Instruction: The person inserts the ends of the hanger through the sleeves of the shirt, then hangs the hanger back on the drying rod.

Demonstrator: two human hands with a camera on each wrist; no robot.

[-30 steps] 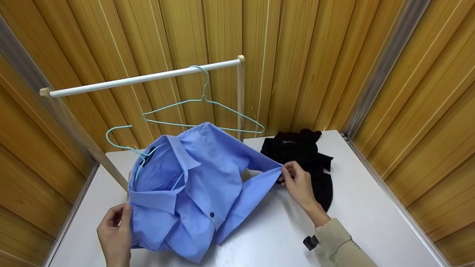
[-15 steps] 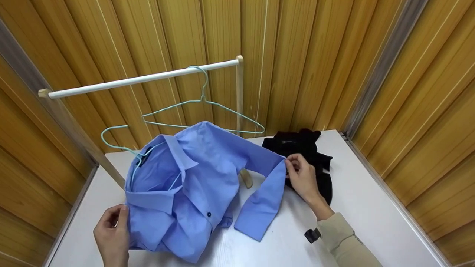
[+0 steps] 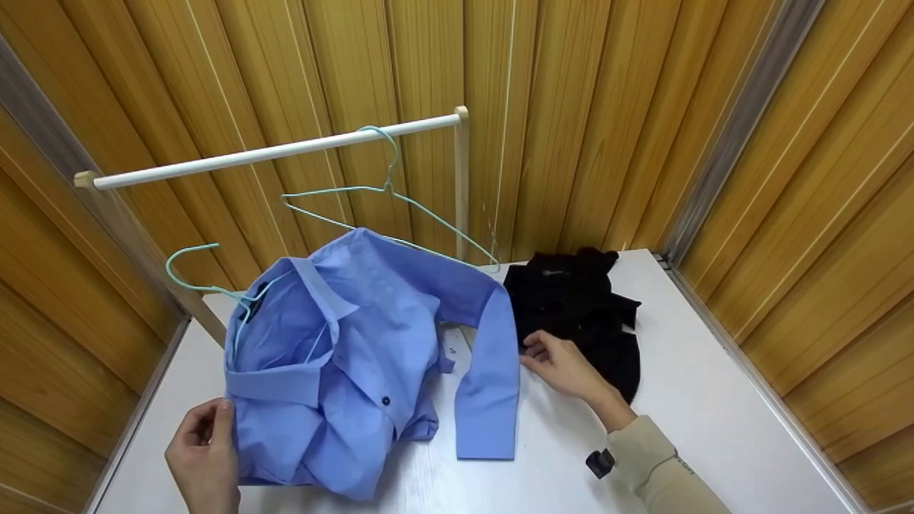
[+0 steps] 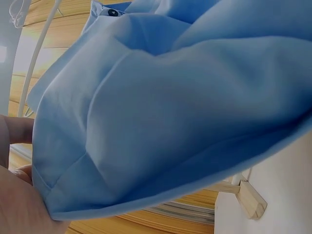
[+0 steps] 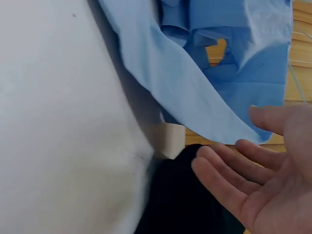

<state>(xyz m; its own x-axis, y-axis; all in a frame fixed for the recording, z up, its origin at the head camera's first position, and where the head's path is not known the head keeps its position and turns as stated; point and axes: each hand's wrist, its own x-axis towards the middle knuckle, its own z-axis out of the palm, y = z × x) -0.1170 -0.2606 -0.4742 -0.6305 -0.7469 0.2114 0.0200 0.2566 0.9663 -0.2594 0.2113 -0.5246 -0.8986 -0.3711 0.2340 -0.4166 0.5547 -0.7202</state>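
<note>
A blue button-up shirt (image 3: 378, 328) is held up over the white table in the head view, a teal wire hanger (image 3: 214, 290) inside it with the hook out past the collar. My left hand (image 3: 203, 453) pinches the shirt near its left shoulder edge; in the left wrist view the cloth (image 4: 170, 107) hides most of the fingers. The sleeve (image 3: 489, 400) on the right hangs bent downward. Just right of it is my right hand (image 3: 564, 368), fingers loosely bent and holding nothing. The right wrist view shows those fingers (image 5: 222, 178) apart, close to the sleeve's fold.
Behind the shirt stands a clothes rack with a white rail (image 3: 285, 150) and wooden posts. A second teal hanger (image 3: 428, 214) hangs from the rail. A black garment (image 3: 571, 300) lies at the right on the white table (image 3: 685, 371). Wood-panelled walls (image 3: 571, 128) enclose the table.
My right hand has let go of the sleeve and moved lower; the sleeve now hangs down. My left hand and the shirt have shifted left. The hanger on the rail has swung.
</note>
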